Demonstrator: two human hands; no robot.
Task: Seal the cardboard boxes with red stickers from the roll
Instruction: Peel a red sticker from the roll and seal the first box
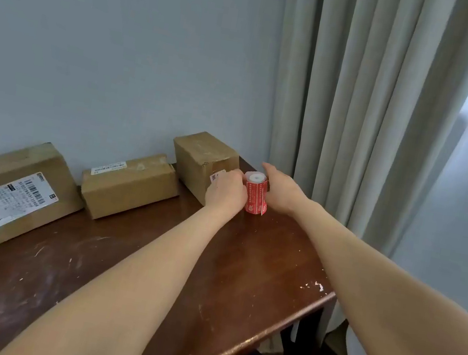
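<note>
A roll of red stickers with a white core stands upright on the brown table, near the far right corner. My left hand holds its left side with curled fingers. My right hand wraps round its right side. Three cardboard boxes line the wall: a large one with a shipping label at the left, a middle one, and a taller one just left of the roll, partly behind my left hand.
A grey-green curtain hangs right behind the table's far right corner. The table's right edge runs diagonally toward me, with chipped paint. A pale wall stands behind the boxes.
</note>
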